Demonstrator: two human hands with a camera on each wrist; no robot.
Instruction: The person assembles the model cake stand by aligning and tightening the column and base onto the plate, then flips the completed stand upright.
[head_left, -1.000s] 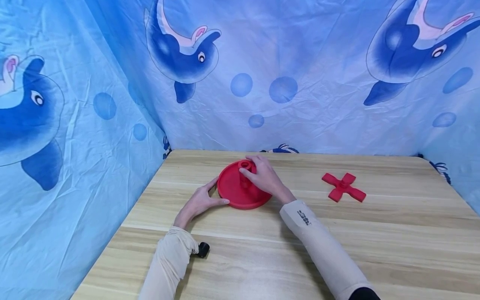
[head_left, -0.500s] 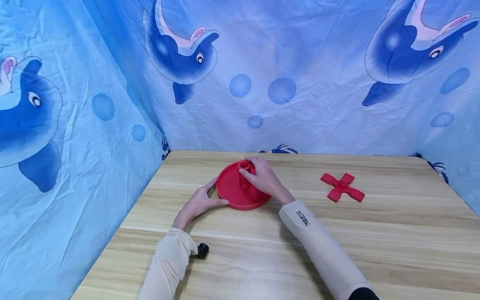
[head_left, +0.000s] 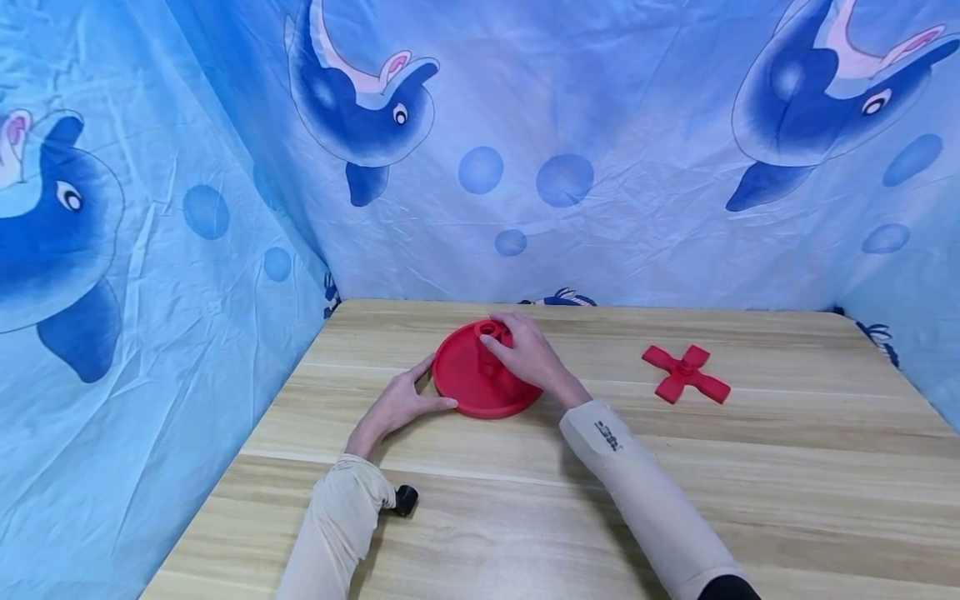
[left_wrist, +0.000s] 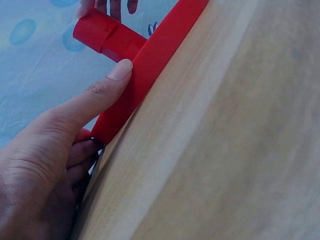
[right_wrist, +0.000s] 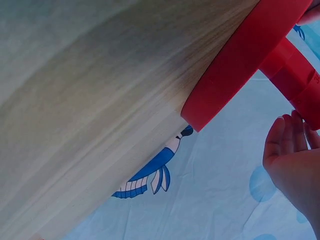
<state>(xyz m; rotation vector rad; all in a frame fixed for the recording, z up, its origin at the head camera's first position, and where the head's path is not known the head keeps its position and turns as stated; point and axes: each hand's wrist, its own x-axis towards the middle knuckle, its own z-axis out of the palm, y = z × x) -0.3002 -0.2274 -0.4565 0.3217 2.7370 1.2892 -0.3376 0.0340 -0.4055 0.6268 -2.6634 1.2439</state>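
Note:
A shallow red round dish with a raised rim lies on the table. From its middle rises a red hollow post, its upper part thicker, with a stepped joint partway along. My left hand holds the dish at its near left rim; in the left wrist view the thumb presses the rim's outer wall while the fingers curl at its edge. The top of the post is held by my right hand, thumb on the near side and fingers behind. In the right wrist view its fingertips reach the post's upper end.
A red four-armed cross piece with a small raised hub lies to the right on the wooden table. Blue curtains with dolphin prints stand behind and at the sides. A black object sticks out at the left sleeve.

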